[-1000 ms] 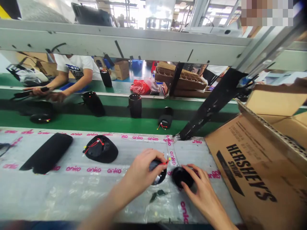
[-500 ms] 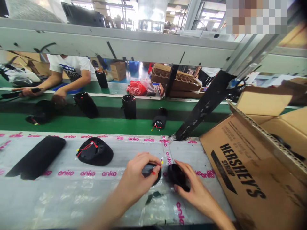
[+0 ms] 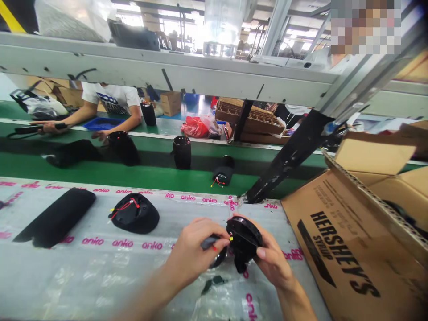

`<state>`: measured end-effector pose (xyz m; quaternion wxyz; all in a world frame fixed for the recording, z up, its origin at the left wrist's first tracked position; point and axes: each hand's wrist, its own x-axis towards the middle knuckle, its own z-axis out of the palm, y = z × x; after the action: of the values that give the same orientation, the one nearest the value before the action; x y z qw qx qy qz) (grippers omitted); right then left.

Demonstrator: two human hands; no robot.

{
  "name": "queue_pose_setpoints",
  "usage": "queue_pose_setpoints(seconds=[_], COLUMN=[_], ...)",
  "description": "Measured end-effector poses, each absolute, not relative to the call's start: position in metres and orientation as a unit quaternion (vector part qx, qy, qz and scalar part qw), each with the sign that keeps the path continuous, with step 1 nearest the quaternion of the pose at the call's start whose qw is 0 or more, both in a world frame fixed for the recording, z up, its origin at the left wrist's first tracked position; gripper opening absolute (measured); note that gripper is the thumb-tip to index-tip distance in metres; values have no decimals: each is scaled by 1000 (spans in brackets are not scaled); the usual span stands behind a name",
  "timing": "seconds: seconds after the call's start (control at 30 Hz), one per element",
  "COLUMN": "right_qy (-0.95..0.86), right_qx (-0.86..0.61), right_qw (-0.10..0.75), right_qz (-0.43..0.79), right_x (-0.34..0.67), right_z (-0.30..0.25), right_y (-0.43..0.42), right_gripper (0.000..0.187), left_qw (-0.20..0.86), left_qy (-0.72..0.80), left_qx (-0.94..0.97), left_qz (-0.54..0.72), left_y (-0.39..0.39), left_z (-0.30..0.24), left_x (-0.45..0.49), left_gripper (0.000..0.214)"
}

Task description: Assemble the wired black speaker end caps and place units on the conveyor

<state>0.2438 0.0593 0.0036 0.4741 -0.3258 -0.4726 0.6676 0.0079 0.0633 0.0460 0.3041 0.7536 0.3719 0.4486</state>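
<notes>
My left hand [image 3: 195,245] is closed in a pinch on a thin wire lead with a small yellow-tipped connector [image 3: 231,238]; a bit of red shows below the fingers. Under that hand lies a dark, rounded part [image 3: 219,258], mostly covered. My right hand [image 3: 276,258] grips a round black plastic part [image 3: 245,238] by its rim, tilted up with its ribbed inner side showing. The connector is right at this part's left edge; whether they touch I cannot tell. To the left sits a black housing [image 3: 140,214] with red wires, beside a long black fabric-like cover [image 3: 58,218].
A cardboard box [image 3: 337,249] stands open at the right. Beyond the plastic-covered bench [image 3: 110,276] runs a green belt [image 3: 160,176] with black cylinders [image 3: 182,154] on it. A slanted black post [image 3: 287,156] rises behind. Across the belt, a co-worker [image 3: 113,100] handles parts.
My right hand has lifted and turned the round black part, so its inner side now shows. The left hand keeps its pinch. Across the belt, the co-worker's near hand has moved right.
</notes>
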Motion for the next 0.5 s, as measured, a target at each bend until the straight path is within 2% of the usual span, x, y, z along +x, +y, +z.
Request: queue_pose_setpoints(seconds=[0.3, 0.5], right_qy=[-624, -587], right_qx=[-397, -457], right_qw=[439, 443], right_qz=[509, 500], right_x=[249, 245], right_z=[28, 27], right_y=[39, 32], right_gripper=[65, 61], left_qw=[222, 181], left_qy=[405, 409], left_qx=[760, 775], left_qz=[457, 446], left_y=[57, 60], left_z=[49, 47], left_x=[17, 21], left_gripper=[16, 14])
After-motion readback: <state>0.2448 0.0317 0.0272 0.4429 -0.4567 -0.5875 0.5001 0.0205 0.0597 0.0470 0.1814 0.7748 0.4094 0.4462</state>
